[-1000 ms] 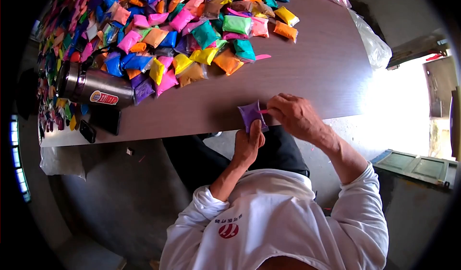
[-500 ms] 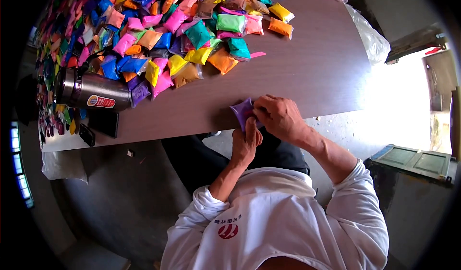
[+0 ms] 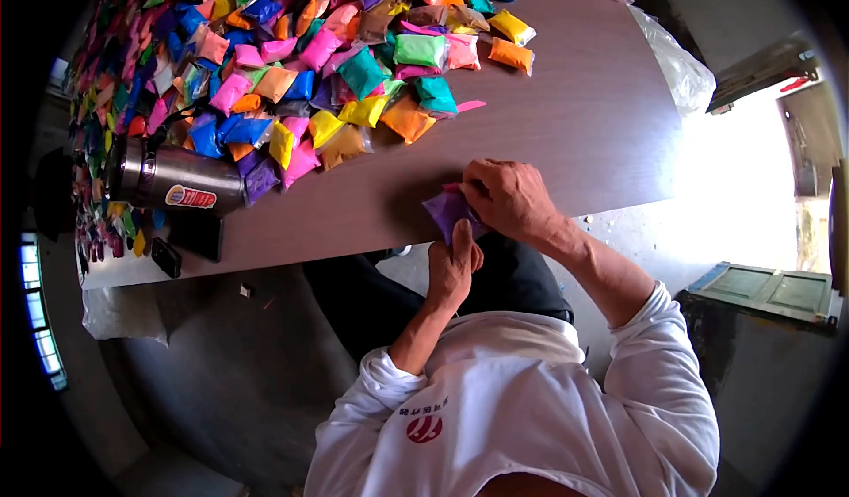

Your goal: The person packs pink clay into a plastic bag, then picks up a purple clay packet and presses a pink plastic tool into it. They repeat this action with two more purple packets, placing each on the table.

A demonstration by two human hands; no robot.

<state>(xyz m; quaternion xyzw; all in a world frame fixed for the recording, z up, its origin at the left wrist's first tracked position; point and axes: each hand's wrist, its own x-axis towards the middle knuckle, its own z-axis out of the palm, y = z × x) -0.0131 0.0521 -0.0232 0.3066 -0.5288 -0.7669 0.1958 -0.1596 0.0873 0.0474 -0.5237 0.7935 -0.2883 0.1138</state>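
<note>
A small clear packet with purple filling (image 3: 447,214) is held over the table's front edge. My left hand (image 3: 453,263) pinches its near corner, thumb on top. My right hand (image 3: 508,198) is closed at the packet's far right side, its fingers curled together. From its fingertips sticks out a thin pink piece (image 3: 452,187), lying along the packet's far edge; its full shape is hidden by the hand. Beyond both hands, a similar pink strip (image 3: 471,105) pokes out beside a teal packet (image 3: 435,95) at the near edge of a big pile.
Many coloured packets (image 3: 361,72) heap over the table's left and far side. A steel flask (image 3: 181,174) lies on its side at the left, near a dark phone-like slab (image 3: 196,234) and a small black object (image 3: 165,257). Clear plastic (image 3: 676,64) hangs off the far right edge.
My right hand has shifted slightly away from me, and the pink piece has moved from over the packet's middle to its far edge. My left hand keeps its pinch.
</note>
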